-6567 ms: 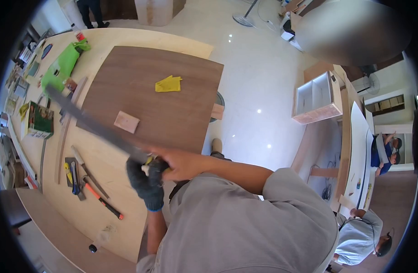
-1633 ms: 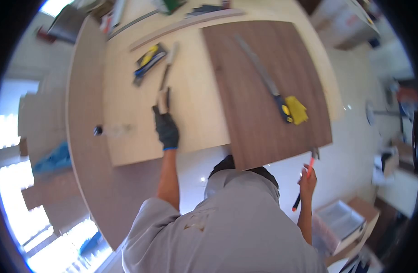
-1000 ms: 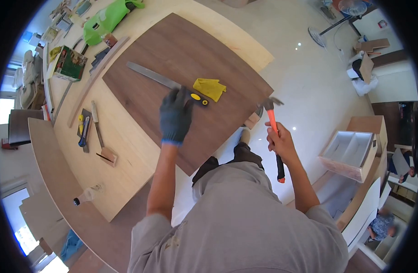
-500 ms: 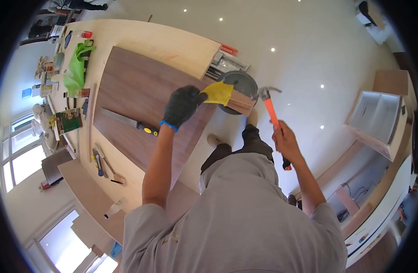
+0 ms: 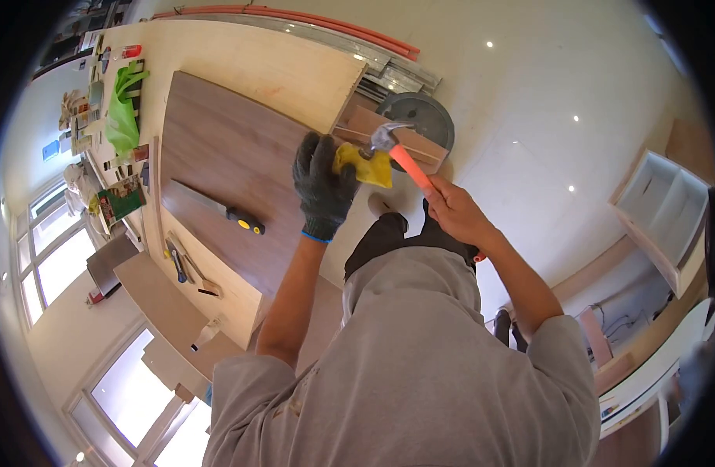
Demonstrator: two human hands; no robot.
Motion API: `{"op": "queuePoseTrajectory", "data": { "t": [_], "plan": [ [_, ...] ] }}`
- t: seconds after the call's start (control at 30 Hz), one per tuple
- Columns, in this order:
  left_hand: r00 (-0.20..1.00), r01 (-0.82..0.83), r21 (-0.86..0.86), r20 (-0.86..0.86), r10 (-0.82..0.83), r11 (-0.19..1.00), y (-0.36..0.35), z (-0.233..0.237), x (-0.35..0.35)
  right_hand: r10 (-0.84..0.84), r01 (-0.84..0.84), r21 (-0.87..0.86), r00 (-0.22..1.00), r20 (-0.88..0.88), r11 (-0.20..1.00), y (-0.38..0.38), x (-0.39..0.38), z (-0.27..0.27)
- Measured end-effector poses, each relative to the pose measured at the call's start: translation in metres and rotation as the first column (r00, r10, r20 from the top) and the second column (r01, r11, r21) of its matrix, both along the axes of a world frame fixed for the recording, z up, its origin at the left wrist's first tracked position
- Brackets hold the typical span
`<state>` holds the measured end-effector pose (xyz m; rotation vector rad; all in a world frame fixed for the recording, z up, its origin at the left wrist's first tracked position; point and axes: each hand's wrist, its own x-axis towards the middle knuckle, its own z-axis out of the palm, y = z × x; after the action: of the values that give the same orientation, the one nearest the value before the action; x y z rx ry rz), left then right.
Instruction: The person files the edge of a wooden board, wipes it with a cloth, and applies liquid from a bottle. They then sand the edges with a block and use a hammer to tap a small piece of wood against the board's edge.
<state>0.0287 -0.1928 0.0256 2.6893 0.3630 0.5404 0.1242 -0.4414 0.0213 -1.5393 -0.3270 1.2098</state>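
Observation:
My left hand [image 5: 325, 187], in a dark glove with a blue cuff, is closed on a yellow cloth [image 5: 377, 173] that hangs from its fingers. My bare right hand [image 5: 457, 210] grips a claw hammer [image 5: 412, 167] by its orange handle. The hammer's metal head lies against the cloth, close to the gloved fingertips. Behind my left hand, a brown wooden board [image 5: 233, 132] covers much of the workbench. On this board rests a handsaw [image 5: 209, 204] with a black and yellow handle.
Beyond the cloth, a wooden plank [image 5: 408, 145] crosses in front of a dark round bin [image 5: 426, 117]. A green bag [image 5: 122, 117] lies at the bench's far left. Scraping tools [image 5: 190, 265] sit along its near edge. A white-lined cabinet box [image 5: 661, 206] stands at right.
The hammer has swung left and its head has come up to the yellow cloth. My two hands are closer together, and the view has shifted a little.

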Motion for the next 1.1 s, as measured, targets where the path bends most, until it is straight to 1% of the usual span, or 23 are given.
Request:
{"op": "queuePoseTrajectory", "data": {
  "t": [0.07, 0.1, 0.17, 0.2, 0.27, 0.3, 0.37, 0.4, 0.47, 0.5, 0.6, 0.63, 0.73, 0.77, 0.87, 0.9, 0.93, 1.0, 1.03, 1.1],
  "plan": [
    [0.999, 0.021, 0.005, -0.038, -0.021, 1.0, -0.002, -0.006, -0.004, -0.094, 0.081, -0.069, 0.974, -0.207, 0.994, -0.007, 0.016, 0.007],
    [0.994, 0.07, 0.077, -0.089, -0.063, 0.995, -0.001, -0.006, -0.005, -0.141, 0.112, -0.108, 0.942, -0.305, 0.988, -0.007, 0.022, 0.012],
    [0.969, 0.182, 0.204, -0.206, -0.139, 0.962, 0.001, -0.004, -0.009, -0.21, 0.192, -0.087, 0.918, -0.335, 0.978, -0.006, 0.021, 0.009],
    [0.957, 0.156, 0.16, -0.268, -0.109, 0.975, -0.006, 0.003, -0.008, -0.248, 0.236, -0.076, 0.905, -0.346, 0.969, -0.006, 0.022, 0.007],
    [0.918, 0.1, 0.077, -0.392, -0.062, 0.992, -0.024, 0.021, -0.005, -0.052, 0.042, -0.04, 0.957, -0.285, 0.998, -0.008, 0.018, 0.0],
    [0.919, 0.094, 0.116, -0.392, -0.041, 0.989, -0.026, 0.016, -0.007, 0.047, -0.056, -0.027, 0.966, -0.254, 0.998, -0.01, 0.017, -0.001],
    [0.926, 0.067, 0.201, -0.377, 0.014, 0.977, -0.027, 0.001, -0.01, -0.14, 0.132, -0.047, 0.92, -0.366, 0.99, -0.009, 0.025, 0.0],
    [0.928, 0.064, 0.198, -0.372, 0.014, 0.978, -0.027, 0.0, -0.012, -0.225, 0.219, -0.063, 0.879, -0.421, 0.974, -0.008, 0.027, 0.001],
    [0.931, 0.071, 0.199, -0.365, 0.007, 0.977, -0.026, -0.002, -0.013, -0.102, 0.084, -0.068, 0.932, -0.347, 0.994, -0.009, 0.014, -0.01],
    [0.928, 0.059, 0.201, -0.371, 0.02, 0.978, -0.026, -0.002, -0.013, -0.047, 0.025, -0.075, 0.95, -0.309, 0.997, -0.005, 0.013, -0.007],
    [0.926, 0.052, 0.2, -0.377, 0.028, 0.978, -0.029, -0.004, -0.013, -0.003, -0.03, -0.075, 0.916, -0.401, 0.997, -0.011, 0.032, 0.01],
    [0.928, 0.052, 0.205, -0.37, 0.028, 0.977, -0.029, -0.004, -0.013, -0.155, 0.157, -0.034, 0.877, -0.455, 0.987, -0.012, 0.024, 0.001],
    [0.918, 0.038, 0.201, -0.394, 0.045, 0.979, -0.032, 0.0, -0.016, -0.065, 0.037, -0.087, 0.939, -0.338, 0.996, -0.01, 0.0, -0.007],
    [0.912, 0.04, 0.194, -0.407, 0.044, 0.98, -0.031, 0.0, -0.015, 0.058, -0.047, 0.047, 0.957, -0.285, 0.998, -0.015, -0.003, -0.002],
    [0.929, 0.061, 0.221, -0.368, 0.025, 0.973, -0.03, -0.005, -0.017, -0.119, 0.099, -0.07, 0.901, -0.416, 0.993, -0.016, 0.018, 0.007],
    [0.93, 0.056, 0.218, -0.367, 0.029, 0.974, -0.03, -0.006, -0.018, -0.239, 0.252, -0.034, 0.857, -0.457, 0.967, -0.012, 0.016, 0.006],
    [0.929, 0.055, 0.216, -0.368, 0.029, 0.975, -0.03, -0.005, -0.018, -0.118, 0.129, 0.0, 0.91, -0.398, 0.992, -0.009, 0.013, 0.004],
    [0.931, 0.068, 0.219, -0.364, 0.016, 0.973, -0.029, -0.005, -0.017, 0.108, -0.101, 0.038, 0.958, -0.264, 0.994, -0.006, 0.005, 0.0],
    [0.932, 0.071, 0.222, -0.361, 0.015, 0.972, -0.029, -0.005, -0.018, 0.036, -0.035, 0.006, 0.967, -0.253, 0.999, -0.004, 0.006, -0.005],
    [0.937, 0.063, 0.231, -0.349, 0.022, 0.971, -0.03, -0.006, -0.019, -0.149, 0.16, -0.004, 0.911, -0.383, 0.987, 0.004, 0.02, -0.002]
  ]
}}
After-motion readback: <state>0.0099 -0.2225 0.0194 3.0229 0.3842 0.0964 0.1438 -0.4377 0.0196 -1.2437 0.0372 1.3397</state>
